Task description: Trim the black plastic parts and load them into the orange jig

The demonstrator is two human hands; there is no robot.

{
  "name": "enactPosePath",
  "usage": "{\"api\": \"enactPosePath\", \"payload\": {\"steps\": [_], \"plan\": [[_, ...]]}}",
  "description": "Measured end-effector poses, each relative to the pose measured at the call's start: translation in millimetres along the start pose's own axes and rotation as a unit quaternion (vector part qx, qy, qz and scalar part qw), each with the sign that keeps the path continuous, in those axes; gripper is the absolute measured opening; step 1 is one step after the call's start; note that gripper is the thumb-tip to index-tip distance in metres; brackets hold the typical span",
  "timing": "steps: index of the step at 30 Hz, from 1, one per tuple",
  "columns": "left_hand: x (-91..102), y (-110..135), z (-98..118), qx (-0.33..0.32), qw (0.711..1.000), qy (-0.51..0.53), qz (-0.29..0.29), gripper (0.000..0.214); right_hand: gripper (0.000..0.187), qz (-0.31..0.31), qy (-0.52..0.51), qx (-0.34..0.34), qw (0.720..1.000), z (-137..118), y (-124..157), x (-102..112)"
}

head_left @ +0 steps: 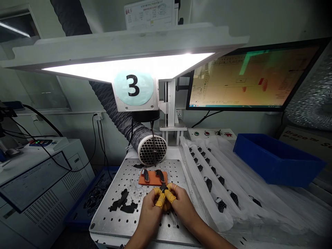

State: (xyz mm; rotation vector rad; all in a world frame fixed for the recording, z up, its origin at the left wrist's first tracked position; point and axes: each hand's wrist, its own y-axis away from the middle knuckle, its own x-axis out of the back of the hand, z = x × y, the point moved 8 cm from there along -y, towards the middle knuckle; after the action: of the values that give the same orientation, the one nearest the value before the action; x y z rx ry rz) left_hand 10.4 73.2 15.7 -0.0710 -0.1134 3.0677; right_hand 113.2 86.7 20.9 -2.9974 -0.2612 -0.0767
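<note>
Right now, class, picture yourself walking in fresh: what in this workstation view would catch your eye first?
The glowing white light panel dominates the top, above a round pale-blue sticker with a black 3. To the right stand an orange-toned monitor and, lower, a blue plastic tray. At bottom centre, the left hand and right hand, in yellow finger cots, hold a small black piece above a perforated metal plate.
</note>
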Motion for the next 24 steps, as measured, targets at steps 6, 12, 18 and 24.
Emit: {"api": "enactPosePath", "payload": {"steps": [6,12,18,24], "plan": [[0.7,0.4,0.6,-0.003,1.0,-0.007,0.003,0.004,0.017,0.01,0.014,0.011,1.0,0.2,0.3,2.3],[1.2,-1.0,-0.2,0.001,1.0,-0.001,0.003,0.003,0.017,-0.001,-0.008,-0.001,1.0,2.4,-0.2,0.7],[-0.3,0.6,1.1,0.005,1.0,-0.001,0.003,0.004,0.018,-0.001,-0.012,-0.005,1.0,2.8,0.4,0.3],[-0.6,0.4,3.8,0.001,1.0,-0.001,0.006,0.006,0.016,0.011,0.012,0.004,1.0,1.9,-0.4,2.4]]}}
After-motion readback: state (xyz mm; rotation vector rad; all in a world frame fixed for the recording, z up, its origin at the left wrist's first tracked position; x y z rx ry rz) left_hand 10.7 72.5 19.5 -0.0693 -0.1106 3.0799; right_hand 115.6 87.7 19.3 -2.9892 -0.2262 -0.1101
